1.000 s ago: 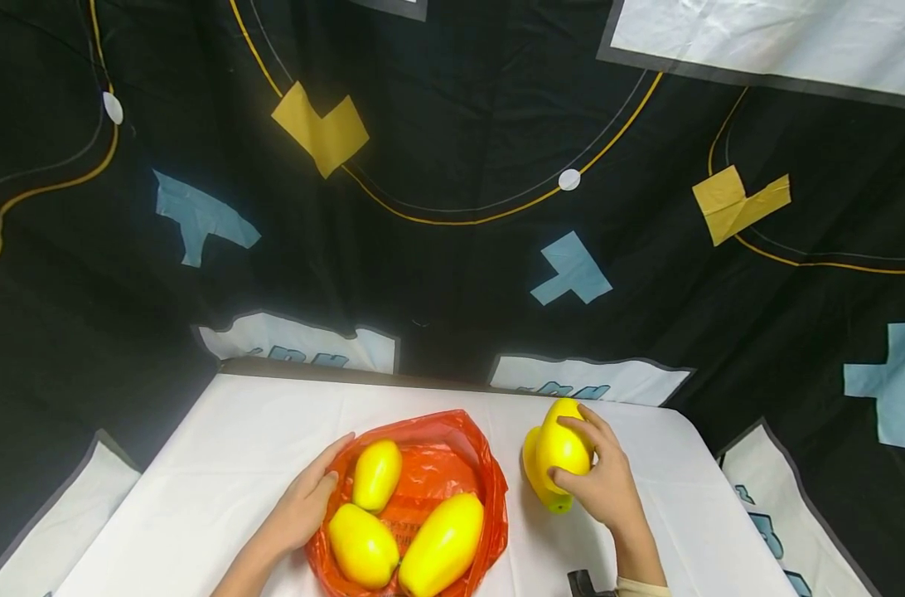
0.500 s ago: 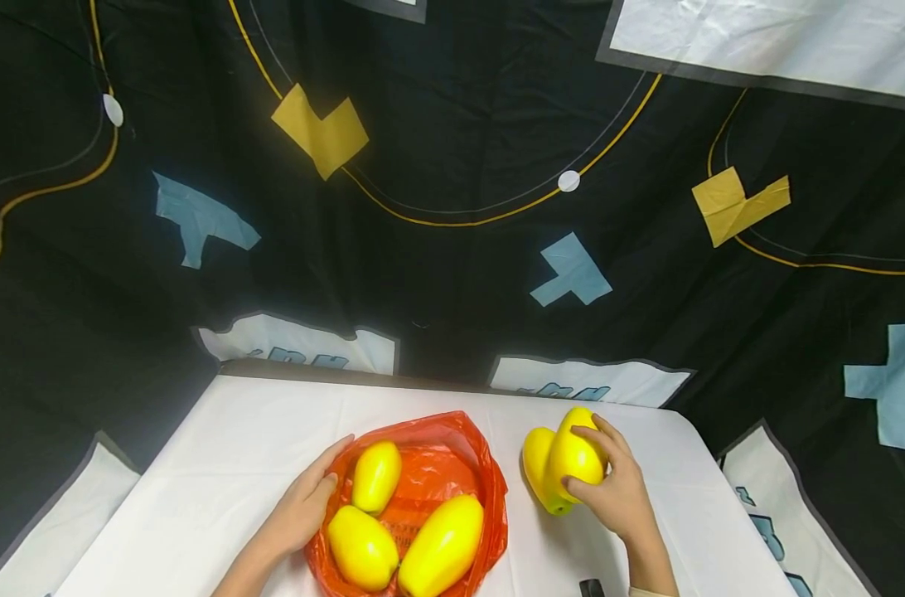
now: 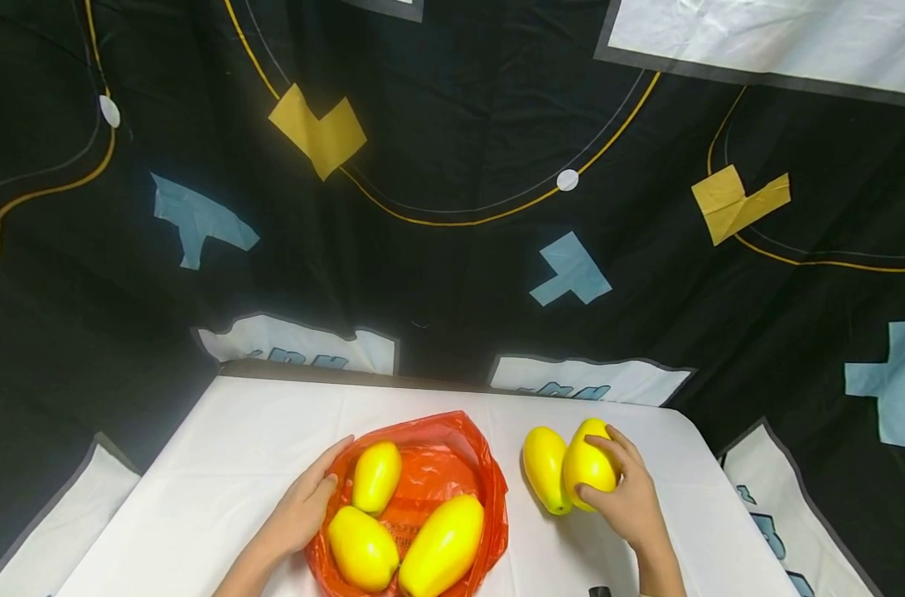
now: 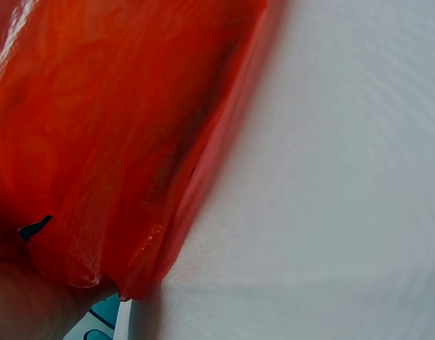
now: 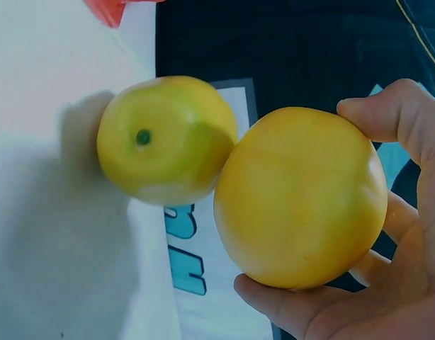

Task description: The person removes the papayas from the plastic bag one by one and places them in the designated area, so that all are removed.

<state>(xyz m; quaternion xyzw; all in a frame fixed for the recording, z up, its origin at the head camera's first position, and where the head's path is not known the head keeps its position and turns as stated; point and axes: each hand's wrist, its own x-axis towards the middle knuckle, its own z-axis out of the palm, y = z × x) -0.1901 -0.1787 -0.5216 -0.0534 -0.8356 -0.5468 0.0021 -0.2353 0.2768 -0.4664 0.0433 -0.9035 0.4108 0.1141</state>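
My right hand [image 3: 633, 499] grips a yellow papaya [image 3: 588, 466] between thumb and fingers, at the right of the table. Just left of it a second yellow papaya [image 3: 545, 469] lies on the white cloth. In the right wrist view its green stem end [image 5: 143, 137] faces the camera, and the held papaya [image 5: 301, 198] overlaps its edge. On the other side, my left hand [image 3: 303, 504] holds the left rim of an open red plastic bag [image 3: 430, 464], thumb at the edge. Inside the bag lie three more papayas [image 3: 442, 546]. The left wrist view shows mostly the bag's red side [image 4: 118, 127].
A white cloth [image 3: 273, 431] covers the table. Behind its far edge hangs a dark printed curtain [image 3: 452, 290]. A small black object [image 3: 599, 591] shows at the bottom edge, near my right forearm.
My right hand has carried its papaya rightward and slightly nearer, from in front of the other papaya to beside it. The left hand and bag stay in place.
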